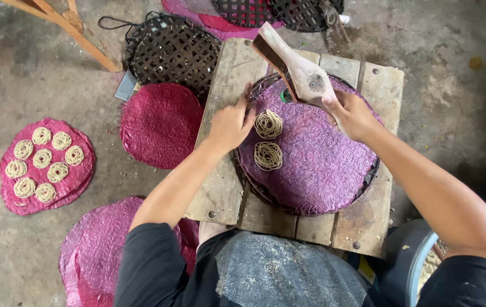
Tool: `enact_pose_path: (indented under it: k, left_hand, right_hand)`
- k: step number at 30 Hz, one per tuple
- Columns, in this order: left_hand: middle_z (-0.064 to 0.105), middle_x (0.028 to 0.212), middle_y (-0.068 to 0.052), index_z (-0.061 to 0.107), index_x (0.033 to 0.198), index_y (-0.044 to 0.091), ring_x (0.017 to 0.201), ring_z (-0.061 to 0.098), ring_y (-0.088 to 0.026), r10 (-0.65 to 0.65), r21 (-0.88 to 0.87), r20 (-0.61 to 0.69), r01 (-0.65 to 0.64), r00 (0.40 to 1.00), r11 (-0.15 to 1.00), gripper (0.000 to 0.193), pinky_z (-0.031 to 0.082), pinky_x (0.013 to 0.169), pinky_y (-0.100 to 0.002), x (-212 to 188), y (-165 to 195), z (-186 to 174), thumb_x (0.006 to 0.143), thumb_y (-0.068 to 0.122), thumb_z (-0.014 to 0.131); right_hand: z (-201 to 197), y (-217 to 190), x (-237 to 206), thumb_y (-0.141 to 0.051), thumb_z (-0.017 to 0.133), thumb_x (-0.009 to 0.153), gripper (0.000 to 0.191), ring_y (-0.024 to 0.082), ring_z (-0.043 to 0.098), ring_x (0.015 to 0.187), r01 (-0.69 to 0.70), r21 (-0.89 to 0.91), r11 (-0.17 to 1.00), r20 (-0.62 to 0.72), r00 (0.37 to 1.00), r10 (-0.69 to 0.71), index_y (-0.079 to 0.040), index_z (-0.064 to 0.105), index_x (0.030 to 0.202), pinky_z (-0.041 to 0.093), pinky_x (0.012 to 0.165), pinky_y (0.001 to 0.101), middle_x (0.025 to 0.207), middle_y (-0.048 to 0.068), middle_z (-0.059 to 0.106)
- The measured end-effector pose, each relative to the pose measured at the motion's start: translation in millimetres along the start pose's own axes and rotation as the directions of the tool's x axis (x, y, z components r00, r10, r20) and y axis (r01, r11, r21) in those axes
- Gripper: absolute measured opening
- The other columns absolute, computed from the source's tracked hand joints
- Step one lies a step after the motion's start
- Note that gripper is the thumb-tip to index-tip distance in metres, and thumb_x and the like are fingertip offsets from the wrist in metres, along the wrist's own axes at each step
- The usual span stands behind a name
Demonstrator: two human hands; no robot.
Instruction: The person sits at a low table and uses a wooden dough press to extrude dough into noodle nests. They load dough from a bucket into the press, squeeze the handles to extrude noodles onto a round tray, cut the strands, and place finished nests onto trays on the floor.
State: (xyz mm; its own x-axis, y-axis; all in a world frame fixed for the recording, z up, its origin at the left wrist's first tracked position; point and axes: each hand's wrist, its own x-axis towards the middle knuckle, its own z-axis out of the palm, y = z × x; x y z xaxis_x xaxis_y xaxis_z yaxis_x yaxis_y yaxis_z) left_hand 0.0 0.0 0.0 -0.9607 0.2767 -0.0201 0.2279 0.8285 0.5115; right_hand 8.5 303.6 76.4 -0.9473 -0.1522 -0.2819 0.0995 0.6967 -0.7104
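A round purple woven mat (316, 165) lay on a dark wicker tray (370, 176), which sat on a low table of wooden planks (226, 187); everything below is placed from that mat. On its upper left part lay 2 pale coils of thin noodle strands (268, 139), one just above the other and barely apart. The left hand (230, 124) hovered over the mat's left edge, its fingers bent and drawn together, the fingertips touching the side of the upper coil. The right hand (352, 113) was at the mat's top edge, fingers curled and clamped around the lower end of a wooden noodle press (297, 65), which tilted up and away to the left beyond the mat. Left of the mat, off the table, a bare red-purple mat (160, 125) rested on the concrete floor (32, 74), with a dark lattice tray (172, 51) just above it. Farther left lay another mat (81, 170) carrying 8 noodle coils (41, 162). Below and left of the main mat, a stack of empty purple mats (98, 250) spread beside the person's dark sleeve. At the lower right, well away from the mat, stood a bucket with a light blue rim (416, 267).
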Motion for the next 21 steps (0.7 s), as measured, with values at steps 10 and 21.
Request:
enact_pose_path:
  k: [10,21]
  left_hand:
    - [0.071,0.091,-0.008,0.066,0.103,0.010,0.081,0.070,-0.020,0.888,-0.562,0.130,-0.705,0.440,0.432,0.013,0.056,0.072,-0.038,-36.7,125.0,-70.4,0.093,0.018,0.069]
    - [0.067,0.083,-0.004,0.063,0.112,0.018,0.077,0.069,-0.027,0.849,-0.416,0.492,-0.806,0.191,0.422,0.037,0.052,0.067,-0.041,-85.4,227.2,-71.4,0.079,0.032,0.074]
  right_hand:
    - [-29.6,-66.0,-141.3,-0.066,0.065,0.082,0.067,0.024,0.061,0.059,0.674,-0.420,0.608,0.154,0.713,-0.684,0.000,0.062,0.096,0.050,0.057,0.0410,0.071,0.010,0.062]
    - [-42.4,23.0,-270.5,-0.051,0.054,0.103,0.053,0.030,0.060,0.059,0.630,0.075,0.773,0.235,0.742,-0.628,-0.004,0.058,0.079,0.043,0.056,0.0437,0.064,0.009,0.052]
